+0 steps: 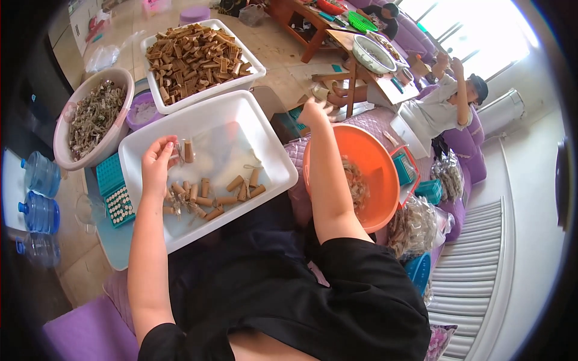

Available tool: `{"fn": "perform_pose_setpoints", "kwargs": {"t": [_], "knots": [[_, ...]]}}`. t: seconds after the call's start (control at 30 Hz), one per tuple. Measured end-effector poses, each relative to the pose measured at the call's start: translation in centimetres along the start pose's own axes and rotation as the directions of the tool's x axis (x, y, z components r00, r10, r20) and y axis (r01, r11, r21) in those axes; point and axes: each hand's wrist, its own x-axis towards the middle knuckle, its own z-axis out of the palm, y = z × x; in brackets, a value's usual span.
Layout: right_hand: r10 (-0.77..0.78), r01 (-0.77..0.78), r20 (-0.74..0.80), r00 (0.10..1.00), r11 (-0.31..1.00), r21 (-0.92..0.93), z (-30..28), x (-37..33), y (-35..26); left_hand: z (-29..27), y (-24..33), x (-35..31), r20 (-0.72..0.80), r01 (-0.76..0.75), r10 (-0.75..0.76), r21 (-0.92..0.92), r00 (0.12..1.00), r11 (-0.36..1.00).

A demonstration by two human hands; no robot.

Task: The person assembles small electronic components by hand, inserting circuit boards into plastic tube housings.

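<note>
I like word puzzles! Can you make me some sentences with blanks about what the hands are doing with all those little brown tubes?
1. The left hand holds a small tube above the ____ tray.
2. The right hand is raised beyond the rim of the ____ basin.
3. The far tray is heaped with ____ tubes.
4. The round pale bowl sits on the person's ____ side.

Missing words: white; orange; brown; left

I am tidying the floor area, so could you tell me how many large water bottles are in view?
3, in a column at the left edge: top water bottle, middle water bottle, bottom water bottle. More may lie hidden beyond the dark rim.
</note>
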Motion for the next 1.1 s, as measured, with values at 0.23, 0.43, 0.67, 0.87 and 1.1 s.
{"fn": "perform_pose_setpoints", "kwargs": {"t": [0.23,0.43,0.67,0.87,1.1], "knots": [[-0.338,0.105,0.277,0.899,0.782,0.614,4.0,-9.6,-13.0,1.8,1.4,-1.9,0.028,-0.003,0.003,-0.002,1.0,1.0],[-0.278,-0.13,0.342,0.897,0.575,0.808,7.7,-11.7,-13.8,3.7,2.3,-3.0,0.126,0.008,-0.007,-0.004,0.992,1.0],[-0.366,-0.027,0.289,0.884,0.579,0.815,8.5,-11.5,-13.7,3.3,2.6,-3.6,0.135,-0.013,0.008,0.037,0.991,0.999],[-0.309,-0.13,0.354,0.883,0.563,0.816,7.1,-11.8,-13.2,3.7,3.8,-4.1,0.192,-0.039,0.035,0.017,0.981,0.999],[-0.401,-0.206,0.383,0.832,0.417,0.885,6.2,-13.0,-14.1,2.8,5.1,-5.2,0.261,-0.091,0.064,0.092,0.963,0.992]]}}
